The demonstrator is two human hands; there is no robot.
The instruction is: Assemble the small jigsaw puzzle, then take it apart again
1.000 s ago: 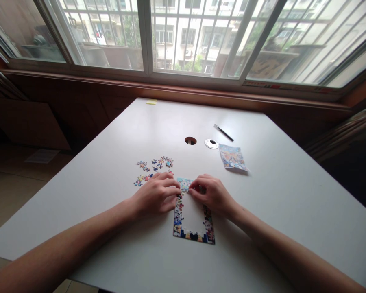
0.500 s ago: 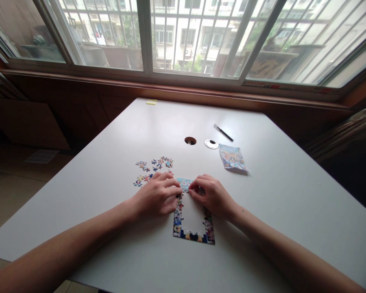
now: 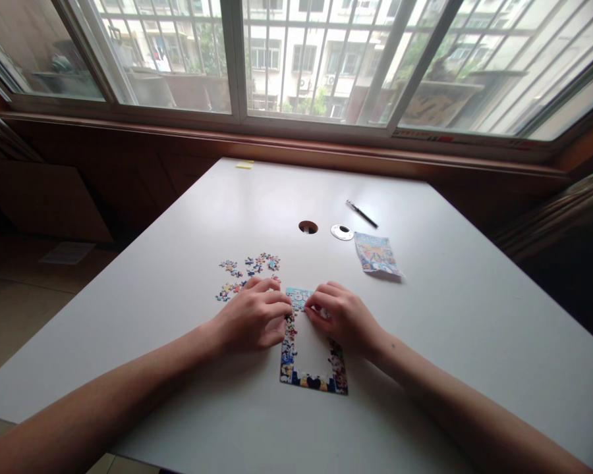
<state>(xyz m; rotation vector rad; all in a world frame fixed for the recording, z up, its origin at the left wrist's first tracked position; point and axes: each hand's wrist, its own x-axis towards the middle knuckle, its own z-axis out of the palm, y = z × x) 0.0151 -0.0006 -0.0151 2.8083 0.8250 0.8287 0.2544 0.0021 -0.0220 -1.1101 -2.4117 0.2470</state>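
A small jigsaw puzzle frame (image 3: 312, 378), its coloured border assembled and its middle white, lies flat on the white table (image 3: 454, 316) in front of me. My left hand (image 3: 254, 316) rests curled at the frame's upper left corner, fingertips pressed on the edge pieces. My right hand (image 3: 340, 315) lies at the upper right, fingers bent and pinched down on the top border. What sits under the fingertips is hidden. Loose puzzle pieces (image 3: 250, 271) lie scattered just beyond my left hand.
A printed puzzle picture packet (image 3: 375, 254) lies to the far right of the hands. Beyond it are a white round cap (image 3: 342, 232), a cable hole (image 3: 308, 227) and a black pen (image 3: 362, 214). A yellow sticky pad (image 3: 245, 164) sits at the far edge by the window.
Almost nothing moved. Both hands stay at the top of the puzzle frame, with the right fingers shifting slightly on the upper border.
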